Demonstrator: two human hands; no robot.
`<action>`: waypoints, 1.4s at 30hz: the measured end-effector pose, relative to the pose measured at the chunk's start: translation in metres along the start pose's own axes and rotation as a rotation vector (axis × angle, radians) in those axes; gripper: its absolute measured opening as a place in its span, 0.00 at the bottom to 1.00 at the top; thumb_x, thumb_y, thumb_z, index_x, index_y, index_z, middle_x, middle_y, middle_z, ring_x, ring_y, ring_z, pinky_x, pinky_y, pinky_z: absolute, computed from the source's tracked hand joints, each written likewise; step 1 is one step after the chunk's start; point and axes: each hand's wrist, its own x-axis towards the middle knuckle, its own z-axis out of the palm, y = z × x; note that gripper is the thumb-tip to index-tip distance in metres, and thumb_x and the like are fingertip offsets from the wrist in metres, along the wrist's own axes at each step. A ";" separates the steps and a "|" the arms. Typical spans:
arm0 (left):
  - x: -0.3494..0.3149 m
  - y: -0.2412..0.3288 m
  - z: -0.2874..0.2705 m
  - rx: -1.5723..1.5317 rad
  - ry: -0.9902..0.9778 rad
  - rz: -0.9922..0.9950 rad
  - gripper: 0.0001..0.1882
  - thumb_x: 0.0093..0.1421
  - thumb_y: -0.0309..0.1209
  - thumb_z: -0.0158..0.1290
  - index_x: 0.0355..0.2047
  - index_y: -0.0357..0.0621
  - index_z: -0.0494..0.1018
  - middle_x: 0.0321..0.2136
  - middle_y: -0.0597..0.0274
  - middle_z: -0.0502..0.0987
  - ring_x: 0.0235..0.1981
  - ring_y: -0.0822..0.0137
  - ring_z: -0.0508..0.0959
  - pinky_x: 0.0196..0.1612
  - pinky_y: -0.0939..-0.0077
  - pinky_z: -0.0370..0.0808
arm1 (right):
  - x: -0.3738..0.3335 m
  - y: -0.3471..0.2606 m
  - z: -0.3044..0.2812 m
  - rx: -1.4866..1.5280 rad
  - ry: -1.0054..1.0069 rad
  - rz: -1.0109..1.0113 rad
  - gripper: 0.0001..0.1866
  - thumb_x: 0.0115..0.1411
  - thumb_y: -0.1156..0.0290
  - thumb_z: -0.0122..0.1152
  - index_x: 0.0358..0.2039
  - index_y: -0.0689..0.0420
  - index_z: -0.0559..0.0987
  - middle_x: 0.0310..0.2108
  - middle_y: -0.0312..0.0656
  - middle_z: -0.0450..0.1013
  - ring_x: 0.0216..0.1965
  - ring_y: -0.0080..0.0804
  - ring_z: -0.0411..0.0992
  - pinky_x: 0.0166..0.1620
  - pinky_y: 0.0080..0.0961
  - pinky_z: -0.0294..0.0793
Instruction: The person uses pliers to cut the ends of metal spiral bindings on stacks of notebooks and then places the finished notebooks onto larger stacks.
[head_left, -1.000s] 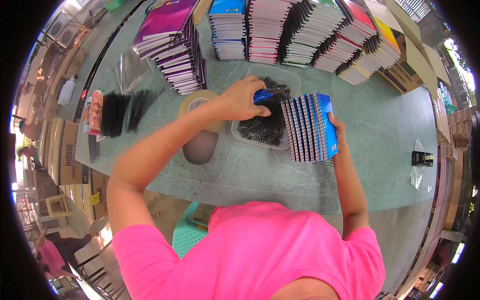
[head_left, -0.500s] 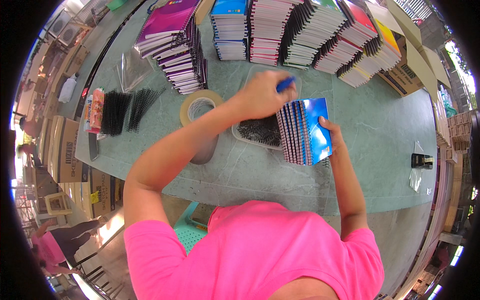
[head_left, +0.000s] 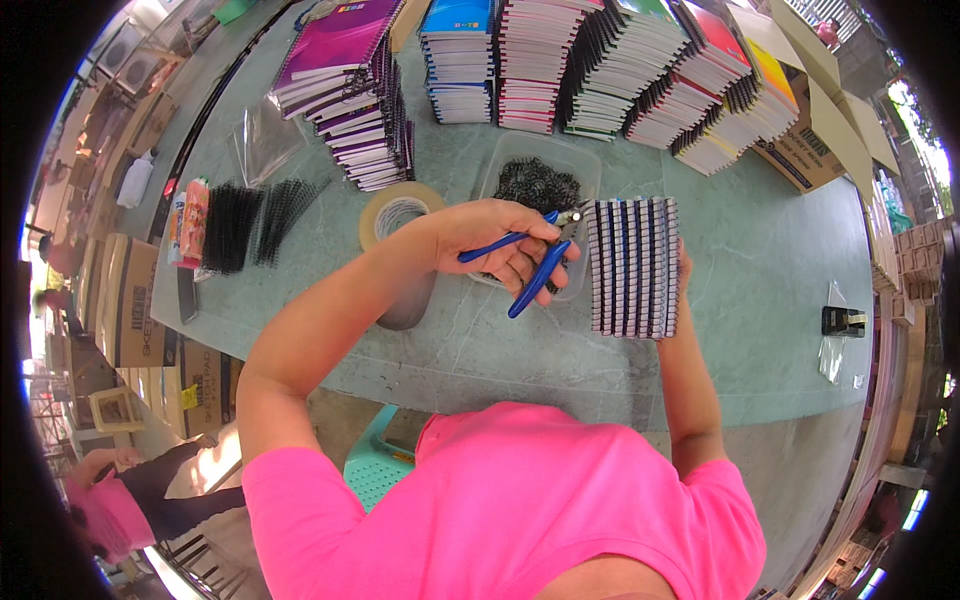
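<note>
Blue-handled wire cutters (head_left: 541, 278) lie across the fingers of my left hand (head_left: 500, 238), which is turned palm up with the handles spread. The cutters' metal jaws are at the top left corner of a small stack of spiral notebooks (head_left: 634, 268). My right hand (head_left: 684, 272) grips that stack from its right side, most of the fingers hidden behind it. The spiral-bound spines face up, side by side. Beneath my left hand stands a clear plastic tub (head_left: 592, 178) containing black coil scraps (head_left: 538, 184).
Tall stacks of purple notebooks (head_left: 345, 45), blue notebooks (head_left: 458, 75) and other colours line the table's far side. A tape roll (head_left: 378, 212) lies left of the tub, with black coils (head_left: 232, 228) farther left. A cardboard box (head_left: 800, 150) stands far right; a tape dispenser (head_left: 843, 321) sits right.
The notebook stack has turned from showing a blue cover to showing its spines. My left hand has come lower and rolled palm up, bringing the cutters' handles and jaws into sight.
</note>
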 end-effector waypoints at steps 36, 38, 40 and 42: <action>-0.009 0.014 0.032 0.678 0.394 0.074 0.22 0.58 0.43 0.44 0.37 0.33 0.68 0.30 0.50 0.74 0.28 0.59 0.77 0.32 0.69 0.74 | -0.001 0.000 -0.003 -0.025 -0.006 0.028 0.32 0.47 0.56 0.59 0.48 0.65 0.66 0.43 0.51 0.70 0.41 0.43 0.71 0.44 0.40 0.72; -0.009 0.011 0.031 0.387 0.290 0.037 0.22 0.59 0.44 0.44 0.39 0.33 0.68 0.30 0.49 0.74 0.29 0.57 0.77 0.35 0.68 0.74 | -0.001 0.001 0.003 -0.023 -0.043 0.057 0.32 0.47 0.56 0.59 0.48 0.65 0.66 0.43 0.51 0.70 0.41 0.43 0.71 0.44 0.40 0.72; -0.007 0.013 0.030 0.279 0.226 -0.018 0.22 0.59 0.44 0.43 0.40 0.33 0.68 0.30 0.48 0.74 0.32 0.54 0.77 0.37 0.66 0.74 | 0.000 0.004 0.009 -0.009 -0.086 0.076 0.32 0.48 0.57 0.59 0.49 0.65 0.66 0.43 0.51 0.70 0.41 0.43 0.71 0.45 0.41 0.71; -0.006 0.011 0.025 0.068 0.110 -0.054 0.22 0.59 0.43 0.43 0.39 0.33 0.67 0.30 0.47 0.74 0.32 0.55 0.77 0.36 0.67 0.74 | 0.000 0.004 0.012 0.016 -0.135 0.086 0.32 0.48 0.57 0.59 0.49 0.65 0.65 0.44 0.52 0.69 0.42 0.43 0.71 0.46 0.41 0.71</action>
